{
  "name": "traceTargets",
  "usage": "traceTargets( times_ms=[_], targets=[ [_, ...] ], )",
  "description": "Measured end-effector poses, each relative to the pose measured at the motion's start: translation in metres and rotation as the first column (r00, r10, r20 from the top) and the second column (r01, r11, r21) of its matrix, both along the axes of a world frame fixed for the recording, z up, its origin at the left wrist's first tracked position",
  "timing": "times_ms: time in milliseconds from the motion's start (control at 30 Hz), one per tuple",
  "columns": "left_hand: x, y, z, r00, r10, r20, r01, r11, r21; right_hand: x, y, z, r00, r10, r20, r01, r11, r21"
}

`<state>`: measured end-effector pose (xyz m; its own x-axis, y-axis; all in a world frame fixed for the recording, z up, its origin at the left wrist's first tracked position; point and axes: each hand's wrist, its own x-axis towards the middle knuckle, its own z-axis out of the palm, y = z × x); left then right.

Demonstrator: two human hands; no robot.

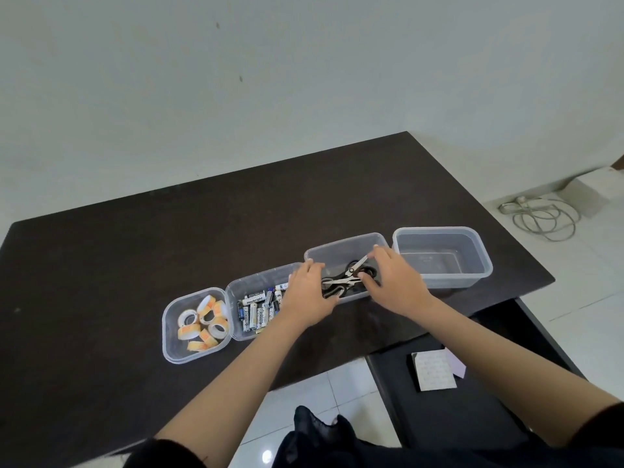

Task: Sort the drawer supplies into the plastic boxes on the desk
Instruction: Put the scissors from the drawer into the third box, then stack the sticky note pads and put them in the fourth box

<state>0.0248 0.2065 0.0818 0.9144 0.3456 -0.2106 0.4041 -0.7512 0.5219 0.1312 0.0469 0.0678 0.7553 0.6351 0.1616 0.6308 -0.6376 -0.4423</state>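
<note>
Four plastic boxes line the desk (101, 265), one kind each: tape rolls (202, 324) far left of the hands, batteries (258, 307) under the left wrist, scissors (347, 276) between both hands, an empty box (442, 256) just right. The left hand (309, 295) rests relaxed on the scissors box (344, 246), seemingly steadying it; the right hand (393, 282) pinches a scissor blade. Notepads (435, 369) wait in the drawer (439, 417) below.

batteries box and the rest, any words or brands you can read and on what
"Heybright": on a white battery lying in the battery box.
Other batteries: print too small and blurred to read.
Tape rolls: orange marks, unreadable.
Pad in the drawer: faint pattern, unreadable.
</note>
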Motion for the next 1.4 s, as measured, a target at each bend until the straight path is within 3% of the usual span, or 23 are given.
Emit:
traceTargets(
  times_ms=[400, 633, 833, 967, 1133, 1233, 1300, 1400],
  targets=[
    [-0.068, -0.078, 0.003, 0.988, 0.071, 0.135, -0.063, 0.996, -0.064, -0.066, -0.085, -0.022, 0.978, 0.173, 0.119, -0.186, 0.976, 0.11],
    [-0.139, -0.16, -0.023, 0.986, 0.162, 0.023, -0.157, 0.975, -0.16, -0.126, -0.163, -0.06, 0.959, 0.27, -0.082, -0.27, 0.963, 0.012],
    [-0.157, -0.218, -0.046, 0.991, 0.096, -0.093, -0.112, 0.974, -0.195, -0.142, -0.225, -0.081, 0.955, 0.134, -0.266, -0.151, 0.987, -0.046],
    [-0.135, -0.248, -0.059, 0.983, 0.11, -0.146, -0.142, 0.962, -0.232, -0.123, -0.261, -0.097, 0.931, 0.109, -0.347, -0.164, 0.978, -0.132],
    [-0.087, -0.279, -0.077, 0.96, 0.188, -0.206, -0.237, 0.939, -0.25, -0.064, -0.295, -0.109, 0.918, 0.037, -0.395, -0.149, 0.955, -0.257],
    [-0.064, -0.299, -0.093, 0.943, 0.173, -0.284, -0.251, 0.931, -0.266, -0.027, -0.307, -0.118, 0.928, -0.074, -0.366, -0.056, 0.941, -0.333],
    [-0.053, -0.311, -0.104, 0.925, 0.17, -0.339, -0.271, 0.922, -0.276, -0.007, -0.311, -0.125, 0.918, -0.184, -0.35, 0.027, 0.913, -0.408],
    [-0.046, -0.325, -0.117, 0.893, 0.22, -0.394, -0.345, 0.895, -0.282, 0.014, -0.311, -0.139, 0.897, -0.254, -0.362, 0.025, 0.846, -0.532]
  ],
)
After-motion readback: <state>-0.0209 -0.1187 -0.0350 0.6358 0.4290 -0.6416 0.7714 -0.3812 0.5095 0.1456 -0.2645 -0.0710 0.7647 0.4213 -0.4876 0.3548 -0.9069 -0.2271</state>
